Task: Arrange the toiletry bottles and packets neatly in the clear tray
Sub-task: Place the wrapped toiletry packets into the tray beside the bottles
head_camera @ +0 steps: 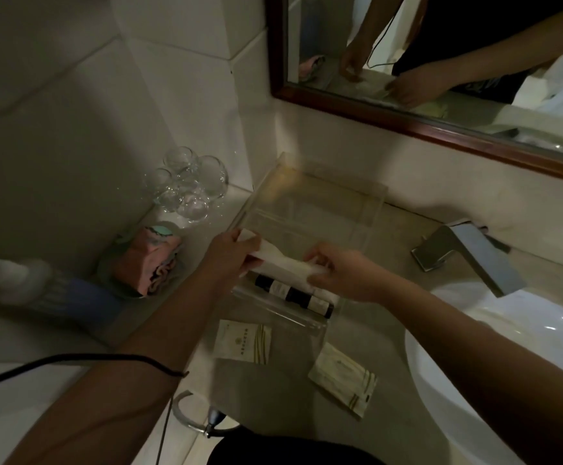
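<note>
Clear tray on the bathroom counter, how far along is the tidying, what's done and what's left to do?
Done: dark bottles lie at the near end of the clear tray. In hand: the left hand and right hand both hold a white packet just above those bottles. Left: one packet by the tray's front wall and another packet nearer the sink lie on the counter, outside the tray.

Free room for me is the far half of the clear tray. Glasses stand left of it, the faucet right, and two packets lie on the tabletop before it.
</note>
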Action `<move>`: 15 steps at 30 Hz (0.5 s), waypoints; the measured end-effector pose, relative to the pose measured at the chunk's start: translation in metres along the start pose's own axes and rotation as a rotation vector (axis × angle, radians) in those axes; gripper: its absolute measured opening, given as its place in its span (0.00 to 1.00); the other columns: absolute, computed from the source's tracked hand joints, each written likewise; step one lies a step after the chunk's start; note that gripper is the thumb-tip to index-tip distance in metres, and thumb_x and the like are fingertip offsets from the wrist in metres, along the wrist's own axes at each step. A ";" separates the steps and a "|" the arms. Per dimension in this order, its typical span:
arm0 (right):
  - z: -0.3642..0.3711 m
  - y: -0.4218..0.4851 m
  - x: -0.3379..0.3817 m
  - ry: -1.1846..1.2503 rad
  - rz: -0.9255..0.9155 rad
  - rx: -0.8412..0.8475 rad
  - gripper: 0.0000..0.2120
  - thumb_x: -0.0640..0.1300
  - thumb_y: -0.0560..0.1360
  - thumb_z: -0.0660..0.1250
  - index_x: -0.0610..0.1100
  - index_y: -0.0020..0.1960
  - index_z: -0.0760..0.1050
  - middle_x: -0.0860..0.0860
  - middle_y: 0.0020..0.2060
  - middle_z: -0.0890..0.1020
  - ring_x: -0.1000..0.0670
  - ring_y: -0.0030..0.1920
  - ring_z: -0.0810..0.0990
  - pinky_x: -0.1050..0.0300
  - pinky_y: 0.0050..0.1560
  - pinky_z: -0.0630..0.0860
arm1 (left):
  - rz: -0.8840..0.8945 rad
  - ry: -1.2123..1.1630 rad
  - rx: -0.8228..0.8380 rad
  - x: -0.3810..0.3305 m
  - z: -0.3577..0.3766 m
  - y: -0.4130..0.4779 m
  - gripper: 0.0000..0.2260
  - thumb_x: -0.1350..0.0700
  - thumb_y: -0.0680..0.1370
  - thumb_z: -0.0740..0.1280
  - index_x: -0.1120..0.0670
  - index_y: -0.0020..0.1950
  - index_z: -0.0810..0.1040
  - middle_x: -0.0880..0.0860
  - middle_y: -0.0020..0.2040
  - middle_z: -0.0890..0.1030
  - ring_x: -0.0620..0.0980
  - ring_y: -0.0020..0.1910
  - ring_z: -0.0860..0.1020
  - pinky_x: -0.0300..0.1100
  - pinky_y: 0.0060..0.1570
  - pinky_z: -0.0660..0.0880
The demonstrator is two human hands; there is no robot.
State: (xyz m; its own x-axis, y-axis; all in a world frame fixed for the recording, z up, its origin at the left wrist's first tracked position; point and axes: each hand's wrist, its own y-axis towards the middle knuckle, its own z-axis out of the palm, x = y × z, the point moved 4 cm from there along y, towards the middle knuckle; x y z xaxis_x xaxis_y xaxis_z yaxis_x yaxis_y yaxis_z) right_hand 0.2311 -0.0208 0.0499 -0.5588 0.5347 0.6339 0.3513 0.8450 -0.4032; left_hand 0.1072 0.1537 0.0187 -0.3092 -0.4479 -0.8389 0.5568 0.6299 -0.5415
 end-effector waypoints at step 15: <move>-0.004 -0.011 -0.047 0.425 0.280 -0.170 0.02 0.41 0.76 0.69 0.42 0.48 0.79 0.48 0.42 0.84 0.52 0.42 0.83 0.61 0.42 0.79 | 0.132 0.026 -0.099 -0.002 -0.044 0.001 0.07 0.60 0.79 0.64 0.53 0.47 0.82 0.55 0.46 0.82 0.50 0.46 0.81 0.39 0.41 0.82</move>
State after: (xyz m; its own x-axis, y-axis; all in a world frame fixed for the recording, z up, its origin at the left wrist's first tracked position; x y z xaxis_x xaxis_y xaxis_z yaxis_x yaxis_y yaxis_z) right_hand 0.2567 -0.0557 0.0272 -0.0848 0.6640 0.7429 0.5797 0.6393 -0.5052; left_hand 0.0747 0.1835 0.0174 -0.2591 -0.3414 -0.9035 0.5157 0.7420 -0.4283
